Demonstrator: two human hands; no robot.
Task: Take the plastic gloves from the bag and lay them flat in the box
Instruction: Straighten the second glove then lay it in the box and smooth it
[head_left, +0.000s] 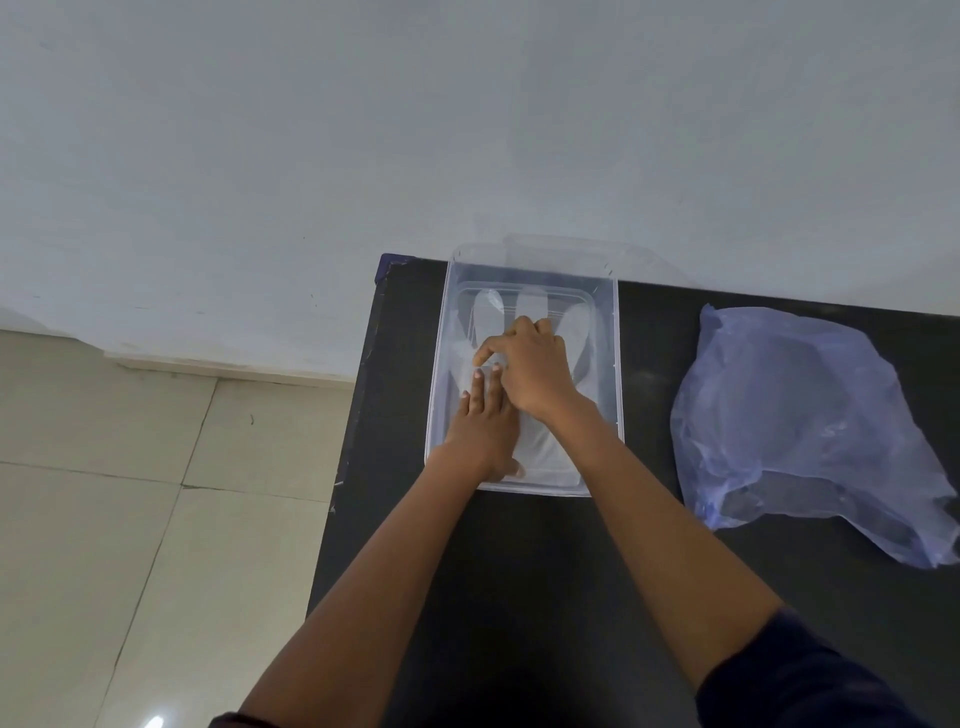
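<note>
A clear plastic box (616, 364) stands on the black table, near its far left corner. A thin clear plastic glove (581, 332) lies spread on the box floor, its fingers pointing to the far wall. My left hand (485, 423) rests flat on the glove's palm area, fingers straight and together. My right hand (535, 366) crosses over the left fingers, its fingers curled down onto the glove's middle; whether they pinch the film I cannot tell. A bluish translucent bag (800, 421) lies crumpled on the table to the right of the box.
The black table (649, 545) ends just left of the box, with a tiled floor (130, 493) below. A pale wall (467, 130) rises right behind the box. Bare table surface runs between box and bag and toward me.
</note>
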